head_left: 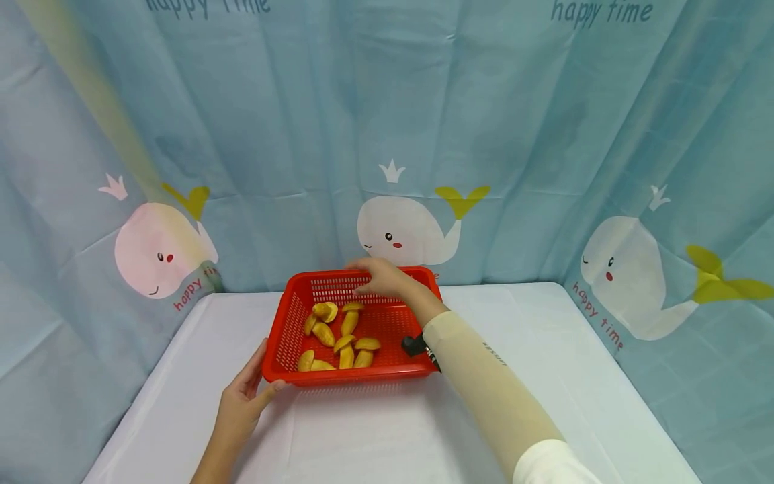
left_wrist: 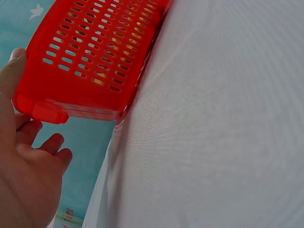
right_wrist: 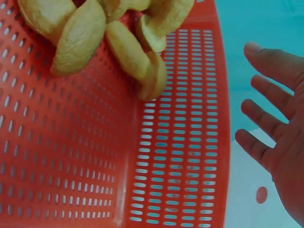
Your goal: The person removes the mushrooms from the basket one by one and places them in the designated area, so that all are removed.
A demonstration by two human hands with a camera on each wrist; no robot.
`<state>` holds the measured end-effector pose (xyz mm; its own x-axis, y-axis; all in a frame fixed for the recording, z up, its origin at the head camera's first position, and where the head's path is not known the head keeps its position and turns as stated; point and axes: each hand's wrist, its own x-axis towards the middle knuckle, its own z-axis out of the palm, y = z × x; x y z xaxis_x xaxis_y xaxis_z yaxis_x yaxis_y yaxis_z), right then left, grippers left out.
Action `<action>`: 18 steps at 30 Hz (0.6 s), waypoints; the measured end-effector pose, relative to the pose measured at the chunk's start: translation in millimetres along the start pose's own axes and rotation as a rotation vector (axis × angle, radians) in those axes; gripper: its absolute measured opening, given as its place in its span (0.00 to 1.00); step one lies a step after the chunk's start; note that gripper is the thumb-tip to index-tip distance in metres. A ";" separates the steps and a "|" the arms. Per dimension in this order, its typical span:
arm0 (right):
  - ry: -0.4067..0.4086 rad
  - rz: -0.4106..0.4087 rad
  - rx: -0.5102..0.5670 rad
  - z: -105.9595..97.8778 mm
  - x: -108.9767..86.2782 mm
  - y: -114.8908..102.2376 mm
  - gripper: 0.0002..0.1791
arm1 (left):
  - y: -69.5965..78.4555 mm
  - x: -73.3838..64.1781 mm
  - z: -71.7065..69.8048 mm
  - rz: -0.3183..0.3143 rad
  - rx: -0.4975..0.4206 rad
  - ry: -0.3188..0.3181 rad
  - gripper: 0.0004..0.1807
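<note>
A red plastic basket [head_left: 357,378] with slotted walls stands on the white-covered table. Inside it, mostly on the left side, lie several yellow-brown mushrooms [head_left: 349,323], with thick stems and rounded caps. My left hand [head_left: 242,396] grips the basket's near left corner; in the left wrist view its thumb [left_wrist: 18,54] lies at the rim and the fingertips are below the rim's lip. My right hand [head_left: 383,277] reaches across the basket to the far rim. The right wrist view shows its fingers [right_wrist: 266,121] spread and straight just outside that wall, holding nothing.
The white tablecloth [head_left: 514,323] spreads around the basket. Close behind and at both sides hangs a light blue curtain [head_left: 302,134] with printed whales. A black wrist camera [head_left: 414,345] on my right forearm hangs over the basket's right part.
</note>
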<state>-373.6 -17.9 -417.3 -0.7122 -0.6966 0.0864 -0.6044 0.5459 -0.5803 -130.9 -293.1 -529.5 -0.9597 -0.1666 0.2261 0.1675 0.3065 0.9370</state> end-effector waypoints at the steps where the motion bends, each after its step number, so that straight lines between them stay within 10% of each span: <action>1: -0.005 0.006 0.000 1.0 -0.1 0.4 0.31 | -0.3 -0.1 0.1 -0.006 0.003 0.003 0.44; 18: -0.090 0.107 0.031 25.1 0.7 16.8 0.27 | -2.5 0.2 -0.3 0.006 -0.026 -0.002 0.44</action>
<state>-375.3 -20.9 -447.3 -0.7361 -0.6750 -0.0500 -0.5141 0.6055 -0.6075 -131.5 -294.1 -531.8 -0.9593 -0.1629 0.2307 0.1785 0.2833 0.9423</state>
